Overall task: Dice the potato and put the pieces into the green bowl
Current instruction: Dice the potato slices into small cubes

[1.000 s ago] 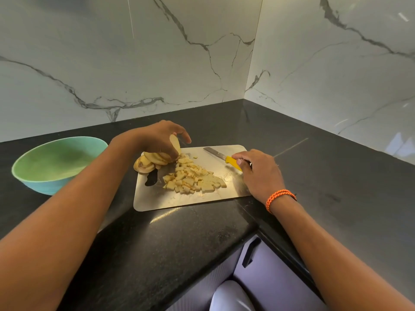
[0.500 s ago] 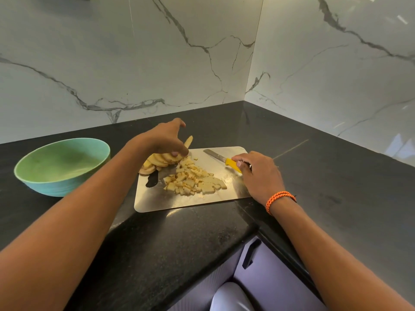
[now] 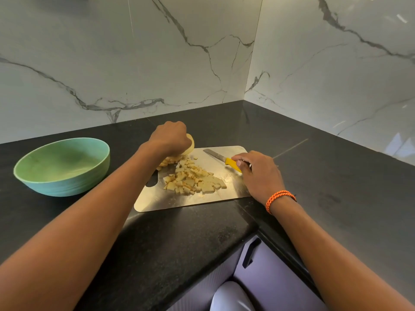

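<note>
A steel cutting board (image 3: pixel 179 202) lies on the black counter. On it sits a heap of diced potato pieces (image 3: pixel 193 180). My left hand (image 3: pixel 169 140) grips a stack of potato slices (image 3: pixel 189 145) at the board's far left corner; more slices (image 3: pixel 166 162) lie under it. A knife (image 3: pixel 224 160) with a yellow handle lies on the board's right side, and my right hand (image 3: pixel 258 173) holds its handle, blade pointing away to the left. The green bowl (image 3: pixel 62 167) stands to the left of the board, with nothing visible inside.
Marble walls meet in a corner behind the black counter (image 3: pixel 336 176). The counter edge bends inward near me, with purple cabinet fronts (image 3: pixel 265 272) and a dark handle below.
My left hand has curled round the potato slices and lifted them a little at the board's far left corner. My right hand stays on the knife handle.
</note>
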Demonstrator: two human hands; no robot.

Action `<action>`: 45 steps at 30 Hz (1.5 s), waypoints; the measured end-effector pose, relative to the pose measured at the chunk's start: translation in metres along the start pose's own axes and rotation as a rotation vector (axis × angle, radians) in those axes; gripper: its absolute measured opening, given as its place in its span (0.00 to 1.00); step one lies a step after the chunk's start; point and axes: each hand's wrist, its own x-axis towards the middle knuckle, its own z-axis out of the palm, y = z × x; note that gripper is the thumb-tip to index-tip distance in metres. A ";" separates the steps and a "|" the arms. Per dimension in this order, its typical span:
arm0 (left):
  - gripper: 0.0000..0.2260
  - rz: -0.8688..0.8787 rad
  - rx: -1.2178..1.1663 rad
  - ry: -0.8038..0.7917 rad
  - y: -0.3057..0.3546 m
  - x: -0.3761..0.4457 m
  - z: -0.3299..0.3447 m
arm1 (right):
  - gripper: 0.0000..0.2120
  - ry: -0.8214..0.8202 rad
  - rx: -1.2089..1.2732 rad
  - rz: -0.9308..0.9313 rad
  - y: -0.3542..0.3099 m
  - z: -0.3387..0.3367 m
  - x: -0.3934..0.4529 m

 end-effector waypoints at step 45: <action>0.30 0.293 -0.039 0.006 0.024 -0.004 0.054 | 0.21 -0.137 -0.228 0.065 -0.040 -0.015 -0.021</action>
